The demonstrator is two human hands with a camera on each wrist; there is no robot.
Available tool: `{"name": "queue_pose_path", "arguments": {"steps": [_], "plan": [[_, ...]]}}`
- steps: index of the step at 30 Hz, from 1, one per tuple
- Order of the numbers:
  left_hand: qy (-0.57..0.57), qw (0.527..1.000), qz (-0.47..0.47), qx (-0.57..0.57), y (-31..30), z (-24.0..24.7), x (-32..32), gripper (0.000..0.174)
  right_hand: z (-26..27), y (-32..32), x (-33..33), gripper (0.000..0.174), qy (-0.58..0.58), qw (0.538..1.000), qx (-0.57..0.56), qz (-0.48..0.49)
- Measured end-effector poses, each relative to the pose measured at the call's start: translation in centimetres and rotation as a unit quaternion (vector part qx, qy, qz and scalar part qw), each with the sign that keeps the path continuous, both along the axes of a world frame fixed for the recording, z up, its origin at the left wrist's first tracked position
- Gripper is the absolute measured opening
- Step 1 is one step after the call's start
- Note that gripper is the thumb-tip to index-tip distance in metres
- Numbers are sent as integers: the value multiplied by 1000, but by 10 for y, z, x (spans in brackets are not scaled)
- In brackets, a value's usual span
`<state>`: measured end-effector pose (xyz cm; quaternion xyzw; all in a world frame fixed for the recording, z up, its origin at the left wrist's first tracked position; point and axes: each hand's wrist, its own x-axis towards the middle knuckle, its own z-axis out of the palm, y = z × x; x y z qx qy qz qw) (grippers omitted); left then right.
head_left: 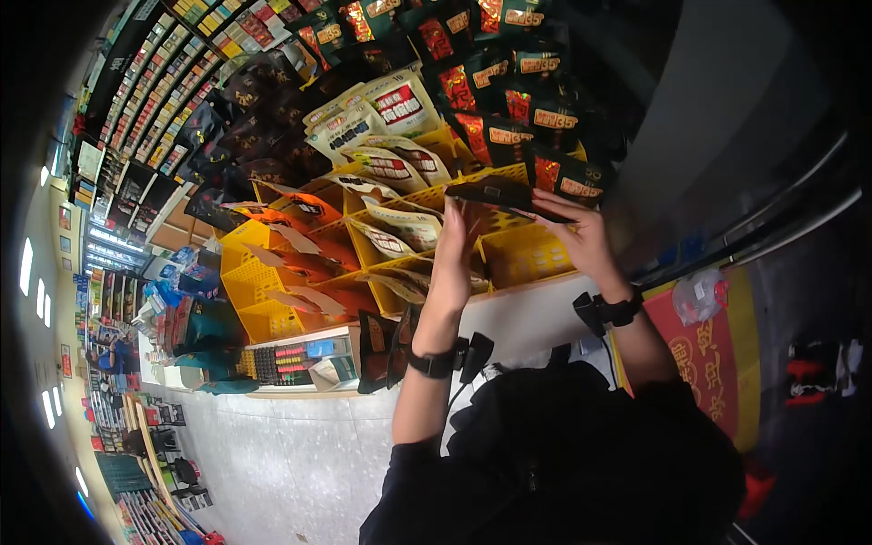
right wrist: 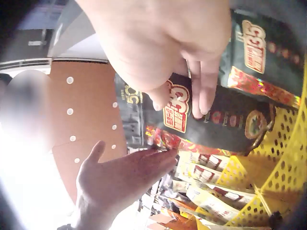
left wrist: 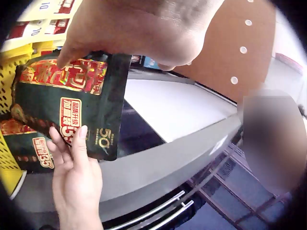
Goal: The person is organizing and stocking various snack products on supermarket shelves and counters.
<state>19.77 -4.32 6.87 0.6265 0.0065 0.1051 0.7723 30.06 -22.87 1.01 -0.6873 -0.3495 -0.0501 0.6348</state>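
Observation:
A dark green snack pouch (left wrist: 96, 115) with a red foil strip and gold print is between my two hands above a yellow crate (head_left: 536, 259). My right hand (head_left: 590, 247) holds the pouch at one edge, its thumb (left wrist: 80, 141) lying on the printed face. My left hand (head_left: 451, 268) stays nearly straight, its fingers along the pouch's opposite edge by the foil strip. In the head view the pouch shows almost edge-on, so most of its face is hidden there. Another dark green pouch (right wrist: 264, 45) of the same print stands close beside my right hand.
Yellow dividers separate cream pouches (head_left: 400, 222) and orange pouches (head_left: 309, 250) to the left. More dark green pouches (head_left: 495, 136) fill the rows behind. Packed shelves (head_left: 150, 91) rise at the far left. A clear plastic container (head_left: 698, 298) stands on the right.

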Motion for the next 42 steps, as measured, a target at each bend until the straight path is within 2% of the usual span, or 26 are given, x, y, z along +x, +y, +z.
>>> {"name": "queue_pose_path", "arguments": {"steps": [1,3,9,11,12,14,15,17,18,20,21,22,23,24,25,26,27,28,30,31,32,35,38,39,40,42], "plan": [[40,997,44,-40,1,-16,13,94,-14,5,5,25,-5,1000,2,3],[60,997,0,-58,7,-33,30,100,-41,12,10,23,144,989,6,-12],[109,993,-12,-39,-1,-44,36,94,-75,33,20,27,205,976,52,-40],[104,993,-26,58,1,-56,28,91,-81,36,25,26,228,972,54,-34],[113,986,16,117,-5,-44,12,81,-85,36,28,26,233,971,52,-28],[128,967,34,217,-17,-8,-30,60,-86,33,29,27,225,974,8,-21],[141,966,42,211,-16,-13,-50,60,-87,27,26,29,216,976,7,-10],[136,971,17,195,-14,-20,-88,48,-77,22,11,41,210,977,20,-7],[174,964,26,199,-13,-22,-107,41,-76,20,-2,48,215,973,12,-86],[287,930,23,227,-9,-29,-143,42,-84,10,-24,47,289,946,-58,-134],[333,911,27,243,-9,-39,-159,45,-84,3,-36,47,288,947,-64,-129],[336,911,31,238,-5,-47,-172,45,-81,-4,-48,46,323,938,-112,-62],[423,872,20,246,-1,-55,-184,49,-78,-6,-59,44,358,920,-159,6],[507,825,9,252,2,-63,-197,53,-73,-4,-67,44,362,918,-162,11],[511,822,12,249,3,-74,-209,53,-67,-1,-74,42,363,908,-192,86],[512,808,70,285,3,-85,-220,56,-64,4,-81,40,361,892,-220,161],[510,789,127,319,3,-96,-229,61,-63,12,-86,42,361,884,-221,196],[513,787,131,316,3,-110,-237,61,-64,23,-92,42,361,883,-223,201],[472,749,300,357,7,-129,-245,66,-66,49,-103,46,243,916,-188,258],[480,747,320,331,9,-118,-242,67,-65,62,-107,57,220,912,-204,280],[480,745,324,330,11,-116,-243,67,-63,74,-113,57,219,912,-203,283],[415,759,407,292,15,-112,-244,54,-54,103,-126,75,162,916,-219,294],[363,766,450,281,16,-106,-242,48,-65,119,-129,76,153,916,-244,279],[334,779,463,257,15,-102,-239,36,-68,121,-127,77,163,915,-239,283],[336,778,465,256,17,-100,-240,36,-69,122,-128,77,163,913,-240,285],[296,805,450,250,18,-99,-240,25,-70,123,-127,79,180,905,-257,286]]}}
